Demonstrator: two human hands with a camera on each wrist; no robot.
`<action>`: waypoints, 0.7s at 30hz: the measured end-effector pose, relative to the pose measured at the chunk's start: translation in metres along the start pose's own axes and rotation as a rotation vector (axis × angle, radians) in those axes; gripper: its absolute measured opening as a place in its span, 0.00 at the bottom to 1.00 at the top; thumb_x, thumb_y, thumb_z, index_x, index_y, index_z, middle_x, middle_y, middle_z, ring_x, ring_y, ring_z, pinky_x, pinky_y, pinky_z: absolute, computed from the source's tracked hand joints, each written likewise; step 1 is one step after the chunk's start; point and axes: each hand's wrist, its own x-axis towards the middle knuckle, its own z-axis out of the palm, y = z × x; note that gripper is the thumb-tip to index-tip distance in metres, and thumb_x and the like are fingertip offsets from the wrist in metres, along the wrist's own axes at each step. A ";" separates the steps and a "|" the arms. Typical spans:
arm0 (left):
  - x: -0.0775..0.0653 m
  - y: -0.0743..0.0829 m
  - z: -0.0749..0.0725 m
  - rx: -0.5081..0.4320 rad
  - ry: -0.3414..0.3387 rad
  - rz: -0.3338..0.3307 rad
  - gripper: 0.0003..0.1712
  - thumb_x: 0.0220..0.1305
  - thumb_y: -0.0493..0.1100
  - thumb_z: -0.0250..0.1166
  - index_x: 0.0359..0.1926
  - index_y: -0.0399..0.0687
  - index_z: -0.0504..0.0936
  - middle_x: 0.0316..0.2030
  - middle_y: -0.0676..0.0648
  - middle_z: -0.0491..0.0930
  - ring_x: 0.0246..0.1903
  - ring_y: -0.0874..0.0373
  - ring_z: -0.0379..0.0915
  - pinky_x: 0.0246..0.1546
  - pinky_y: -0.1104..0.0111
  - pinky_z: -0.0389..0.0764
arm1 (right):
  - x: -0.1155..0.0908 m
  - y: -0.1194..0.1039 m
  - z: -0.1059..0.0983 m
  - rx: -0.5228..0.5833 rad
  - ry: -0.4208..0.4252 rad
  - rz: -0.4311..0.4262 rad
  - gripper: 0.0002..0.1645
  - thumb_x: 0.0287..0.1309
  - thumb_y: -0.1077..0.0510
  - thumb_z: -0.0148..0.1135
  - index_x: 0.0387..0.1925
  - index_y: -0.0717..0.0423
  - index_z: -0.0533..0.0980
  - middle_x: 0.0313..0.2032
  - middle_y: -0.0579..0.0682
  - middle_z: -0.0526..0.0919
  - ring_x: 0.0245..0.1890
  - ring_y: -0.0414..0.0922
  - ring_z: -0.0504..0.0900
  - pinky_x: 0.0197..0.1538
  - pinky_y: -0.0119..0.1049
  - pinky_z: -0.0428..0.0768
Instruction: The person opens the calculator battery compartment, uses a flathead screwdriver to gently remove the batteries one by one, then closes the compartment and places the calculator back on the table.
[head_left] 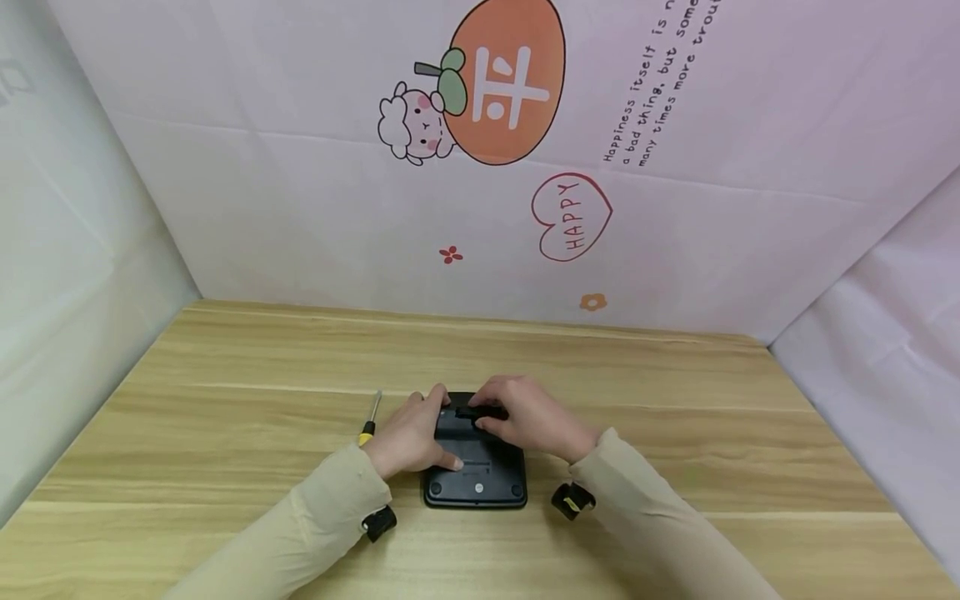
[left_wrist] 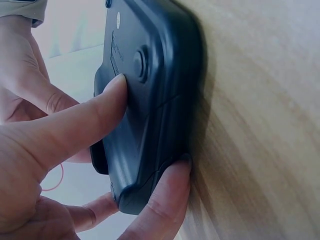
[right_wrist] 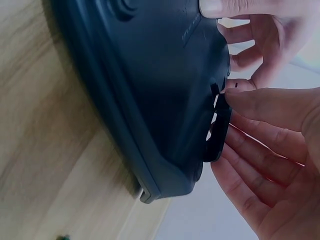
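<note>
A black device (head_left: 480, 479), shaped like a desk calculator, lies with its underside up on the wooden table. My left hand (head_left: 411, 433) grips its left side; the thumb lies on the underside and the fingers hold the edge, as the left wrist view shows. At the far end, my right hand (head_left: 528, 414) pinches a small black cover (right_wrist: 220, 130) between thumb and fingers. The cover looks like a battery lid with small tabs. It is tilted up from the device, with light showing through gaps at its edge. The space under it is hidden.
A screwdriver (head_left: 367, 432) with a yellow and black handle lies left of the device, partly behind the left wrist. Small black wrist cameras hang below the left cuff (head_left: 378, 523) and the right cuff (head_left: 572, 500). A printed white cloth (head_left: 322, 225) stands behind the table.
</note>
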 end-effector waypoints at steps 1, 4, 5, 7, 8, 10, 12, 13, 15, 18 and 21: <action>0.000 0.000 0.000 0.006 -0.001 -0.001 0.45 0.42 0.48 0.80 0.60 0.46 0.66 0.45 0.39 0.71 0.38 0.50 0.69 0.40 0.57 0.74 | 0.000 0.000 0.000 0.003 -0.003 -0.001 0.13 0.58 0.60 0.66 0.45 0.58 0.82 0.43 0.50 0.84 0.43 0.43 0.82 0.46 0.38 0.80; 0.000 0.001 0.001 0.009 -0.006 0.000 0.45 0.42 0.48 0.80 0.60 0.46 0.66 0.45 0.39 0.71 0.38 0.50 0.69 0.41 0.57 0.74 | 0.000 -0.001 0.002 0.016 -0.011 -0.003 0.13 0.58 0.61 0.65 0.45 0.58 0.82 0.42 0.50 0.84 0.43 0.43 0.81 0.46 0.38 0.80; 0.000 0.001 0.001 0.009 -0.007 0.001 0.45 0.42 0.48 0.80 0.59 0.46 0.66 0.45 0.39 0.71 0.38 0.50 0.69 0.41 0.57 0.74 | 0.000 -0.001 0.002 0.018 -0.013 -0.003 0.13 0.58 0.61 0.65 0.45 0.58 0.82 0.42 0.50 0.84 0.42 0.43 0.81 0.45 0.38 0.80; 0.000 0.001 0.001 0.005 -0.007 0.004 0.44 0.42 0.48 0.80 0.59 0.45 0.66 0.45 0.39 0.71 0.38 0.50 0.69 0.41 0.56 0.74 | 0.000 -0.002 0.003 0.023 -0.011 -0.002 0.13 0.58 0.61 0.65 0.45 0.58 0.82 0.42 0.51 0.84 0.42 0.43 0.81 0.45 0.38 0.80; 0.000 0.001 0.001 0.000 -0.006 0.005 0.44 0.42 0.47 0.80 0.59 0.45 0.66 0.45 0.39 0.71 0.38 0.50 0.69 0.41 0.56 0.74 | 0.000 -0.001 0.004 0.023 -0.008 -0.002 0.13 0.58 0.61 0.66 0.45 0.58 0.82 0.42 0.51 0.84 0.42 0.43 0.81 0.44 0.38 0.80; 0.000 0.001 0.001 0.000 -0.003 0.008 0.44 0.42 0.47 0.80 0.58 0.45 0.66 0.44 0.39 0.71 0.38 0.50 0.69 0.41 0.56 0.74 | 0.000 -0.001 0.005 0.022 -0.003 0.000 0.13 0.58 0.61 0.65 0.45 0.58 0.82 0.42 0.51 0.84 0.42 0.43 0.81 0.44 0.38 0.80; 0.000 0.000 0.001 -0.001 -0.002 0.013 0.43 0.43 0.47 0.80 0.58 0.45 0.67 0.44 0.39 0.71 0.38 0.50 0.69 0.41 0.56 0.74 | 0.000 -0.001 0.006 0.019 0.002 0.002 0.13 0.58 0.61 0.65 0.45 0.58 0.81 0.42 0.51 0.84 0.42 0.44 0.82 0.45 0.39 0.80; 0.000 0.000 0.001 -0.001 -0.002 0.013 0.43 0.43 0.47 0.80 0.58 0.45 0.67 0.44 0.39 0.71 0.38 0.50 0.69 0.41 0.56 0.74 | 0.000 0.000 0.007 0.019 0.005 0.001 0.13 0.58 0.61 0.65 0.45 0.58 0.81 0.42 0.51 0.83 0.42 0.44 0.82 0.45 0.39 0.80; -0.001 0.000 0.000 -0.003 0.000 0.016 0.43 0.43 0.47 0.79 0.58 0.45 0.67 0.44 0.39 0.71 0.38 0.50 0.69 0.41 0.56 0.74 | 0.000 0.000 0.008 0.018 0.011 -0.003 0.13 0.58 0.61 0.66 0.45 0.58 0.81 0.43 0.51 0.83 0.42 0.44 0.82 0.46 0.39 0.80; -0.001 0.001 0.000 -0.010 0.001 0.016 0.42 0.43 0.46 0.79 0.57 0.45 0.67 0.45 0.39 0.71 0.38 0.49 0.69 0.41 0.56 0.74 | 0.001 0.000 0.009 0.016 0.025 -0.008 0.13 0.57 0.61 0.66 0.45 0.58 0.81 0.43 0.51 0.83 0.42 0.44 0.82 0.46 0.39 0.80; -0.002 0.001 0.000 -0.008 0.000 0.011 0.42 0.43 0.46 0.79 0.57 0.45 0.67 0.45 0.39 0.71 0.39 0.49 0.70 0.42 0.55 0.74 | 0.001 0.000 0.010 0.018 0.033 -0.011 0.13 0.57 0.61 0.66 0.45 0.58 0.81 0.43 0.51 0.83 0.42 0.44 0.82 0.46 0.39 0.80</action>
